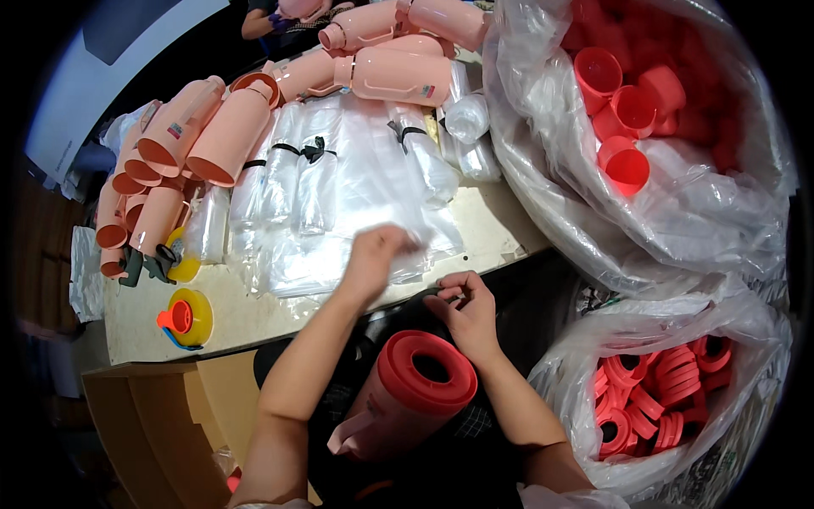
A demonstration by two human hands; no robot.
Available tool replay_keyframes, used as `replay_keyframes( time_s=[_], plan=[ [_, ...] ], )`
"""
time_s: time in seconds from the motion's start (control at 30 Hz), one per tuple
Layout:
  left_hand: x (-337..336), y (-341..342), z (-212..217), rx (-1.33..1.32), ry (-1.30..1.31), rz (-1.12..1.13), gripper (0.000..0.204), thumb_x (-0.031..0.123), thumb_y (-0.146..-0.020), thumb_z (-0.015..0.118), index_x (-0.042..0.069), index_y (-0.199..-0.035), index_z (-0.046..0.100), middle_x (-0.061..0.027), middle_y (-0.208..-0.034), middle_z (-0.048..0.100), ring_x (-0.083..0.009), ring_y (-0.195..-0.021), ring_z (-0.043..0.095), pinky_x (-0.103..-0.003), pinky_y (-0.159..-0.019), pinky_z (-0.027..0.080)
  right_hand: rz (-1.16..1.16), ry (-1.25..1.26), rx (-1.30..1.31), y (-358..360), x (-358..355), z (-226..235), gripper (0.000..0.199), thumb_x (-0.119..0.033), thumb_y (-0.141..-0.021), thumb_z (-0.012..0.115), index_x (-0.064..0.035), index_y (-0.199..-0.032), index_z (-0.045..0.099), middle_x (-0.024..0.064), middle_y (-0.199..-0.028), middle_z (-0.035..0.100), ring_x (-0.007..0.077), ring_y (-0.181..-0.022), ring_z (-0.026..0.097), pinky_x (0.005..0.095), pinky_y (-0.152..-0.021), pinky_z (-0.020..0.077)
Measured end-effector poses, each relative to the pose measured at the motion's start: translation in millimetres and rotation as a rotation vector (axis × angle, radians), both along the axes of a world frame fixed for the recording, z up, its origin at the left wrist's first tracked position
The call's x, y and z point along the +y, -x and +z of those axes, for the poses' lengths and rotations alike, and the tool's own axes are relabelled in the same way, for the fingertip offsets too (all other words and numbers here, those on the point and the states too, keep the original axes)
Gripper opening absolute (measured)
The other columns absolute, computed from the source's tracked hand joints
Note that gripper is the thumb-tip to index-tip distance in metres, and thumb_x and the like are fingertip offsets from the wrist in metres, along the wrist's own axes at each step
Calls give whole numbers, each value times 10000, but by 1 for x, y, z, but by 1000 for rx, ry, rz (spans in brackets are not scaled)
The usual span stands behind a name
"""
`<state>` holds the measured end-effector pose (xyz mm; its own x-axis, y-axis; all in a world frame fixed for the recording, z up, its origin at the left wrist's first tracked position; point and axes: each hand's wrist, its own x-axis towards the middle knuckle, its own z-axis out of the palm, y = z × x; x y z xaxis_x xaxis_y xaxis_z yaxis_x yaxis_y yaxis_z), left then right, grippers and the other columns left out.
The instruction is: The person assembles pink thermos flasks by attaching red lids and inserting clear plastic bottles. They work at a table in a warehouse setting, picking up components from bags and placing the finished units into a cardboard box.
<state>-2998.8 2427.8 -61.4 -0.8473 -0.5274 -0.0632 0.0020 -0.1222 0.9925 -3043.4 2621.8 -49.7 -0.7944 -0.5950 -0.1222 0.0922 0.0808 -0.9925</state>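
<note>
Between my forearms a pink jug body [381,424] with a side handle stands tilted in my lap. A red ring-shaped part [430,371] with a dark round hole sits on its upper end. My left hand [376,259] is over the near edge of the flat clear plastic bags [356,195], its fingertips smeared by motion. Just beyond the jug, above my lap, my right hand [466,312] has its fingers curled together. Something dark is by its fingertips, too unclear to name.
Pink jug bodies [398,75] lie piled along the table's far and left sides. Yellow tape [202,318] rests at the near left. Plastic sacks of red cups [627,165] and red rings [644,399] stand at right. A cardboard box [161,416] is lower left; another person's hands [297,13] show at the top.
</note>
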Motion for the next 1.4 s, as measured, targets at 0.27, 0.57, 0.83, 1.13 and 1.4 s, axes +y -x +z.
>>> replay_keyframes(
  time_s=[0.27,0.57,0.83,1.13,1.4],
  plan=[
    [46,-73,41,62,-489,47,27,-9,-890,655,-26,-875,669,-108,-797,673,-192,-818,695,-306,-775,565,34,161,-33,3,10,-14,145,-25,-836,770,22,-955,700,56,-856,724,70,-765,643,256,-707,523],
    [43,-131,50,447,-617,-303,158,29,-915,645,12,-1037,545,-13,-743,508,-139,-610,489,-270,-573,416,-461,489,-343,43,53,-43,102,-13,-954,615,-83,-899,565,81,-863,688,148,-747,665,271,-670,557],
    [67,-171,39,-26,219,71,487,-31,-767,713,51,-1217,545,-7,-915,510,-131,-807,524,-256,-746,431,-273,146,379,-94,75,-36,222,-211,-973,553,-29,-869,480,78,-960,497,186,-882,505,301,-816,427],
    [159,-344,13,-566,488,496,496,77,-820,661,48,-1304,556,-227,-1186,636,-374,-1106,635,-425,-924,513,847,-118,47,-193,78,-41,623,-67,-869,758,-19,-1372,394,201,-1255,573,323,-1222,570,409,-995,474],
    [24,-438,146,-540,1143,1286,234,149,-992,518,61,-1163,651,-64,-974,639,-162,-834,594,-279,-735,436,1597,292,-177,-272,-17,59,780,-45,-847,776,-37,-1495,341,171,-1333,600,226,-1119,671,383,-970,540]
  ],
)
